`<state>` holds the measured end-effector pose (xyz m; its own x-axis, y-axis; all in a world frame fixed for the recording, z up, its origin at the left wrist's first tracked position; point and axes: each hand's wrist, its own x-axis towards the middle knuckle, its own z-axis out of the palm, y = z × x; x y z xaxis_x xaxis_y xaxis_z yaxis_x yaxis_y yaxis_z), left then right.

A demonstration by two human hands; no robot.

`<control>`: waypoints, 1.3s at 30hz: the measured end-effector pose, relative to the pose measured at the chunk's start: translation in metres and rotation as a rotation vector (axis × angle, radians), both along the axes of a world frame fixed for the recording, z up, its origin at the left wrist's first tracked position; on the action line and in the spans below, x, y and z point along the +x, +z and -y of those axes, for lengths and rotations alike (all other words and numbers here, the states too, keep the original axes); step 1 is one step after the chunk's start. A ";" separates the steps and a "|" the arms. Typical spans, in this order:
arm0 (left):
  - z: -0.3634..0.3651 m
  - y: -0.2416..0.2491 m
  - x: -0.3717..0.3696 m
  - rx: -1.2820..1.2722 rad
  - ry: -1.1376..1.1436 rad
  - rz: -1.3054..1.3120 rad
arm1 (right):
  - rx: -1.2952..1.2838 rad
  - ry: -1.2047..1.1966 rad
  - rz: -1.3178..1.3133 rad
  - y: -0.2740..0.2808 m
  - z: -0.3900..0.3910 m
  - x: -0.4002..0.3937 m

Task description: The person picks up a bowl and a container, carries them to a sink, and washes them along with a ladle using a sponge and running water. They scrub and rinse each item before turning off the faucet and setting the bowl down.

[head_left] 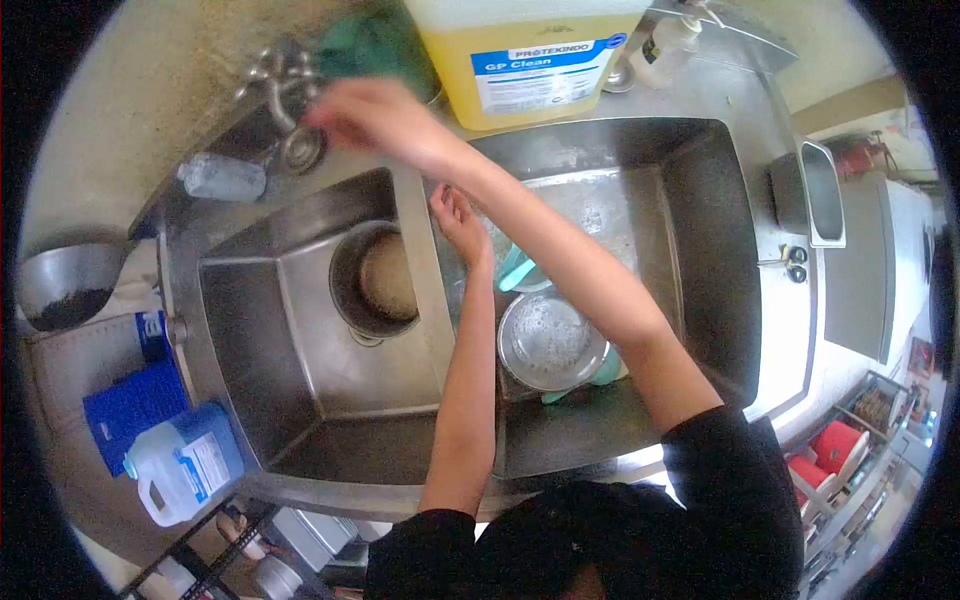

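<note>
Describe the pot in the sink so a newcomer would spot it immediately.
Find the two-basin steel sink, then look in its smaller left basin. One deep, round pot sits there, brownish inside at the bottom. It looks darker than the round, bubble-speckled vessel in the right basin.

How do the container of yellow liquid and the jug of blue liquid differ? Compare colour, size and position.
The container of yellow liquid looks larger; the jug of blue liquid looks smaller.
The container is cut off by the picture's top edge, while the jug shows whole, its looped handle in view.
Both are see-through enough to show their liquid, and both carry blue-and-white labels.
</note>
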<state>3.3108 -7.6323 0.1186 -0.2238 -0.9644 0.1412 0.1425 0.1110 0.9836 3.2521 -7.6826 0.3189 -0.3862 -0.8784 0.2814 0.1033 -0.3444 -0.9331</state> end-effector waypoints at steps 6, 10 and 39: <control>-0.025 -0.088 0.051 -0.118 -0.117 0.666 | 1.185 -0.478 -0.803 -0.278 -0.190 -0.026; -0.039 -0.141 0.074 0.286 -0.263 0.791 | 1.137 -0.305 -0.411 -0.331 -0.235 -0.020; -0.132 -0.055 0.130 -0.398 -1.052 1.023 | 0.642 -1.404 0.449 0.019 -0.594 0.051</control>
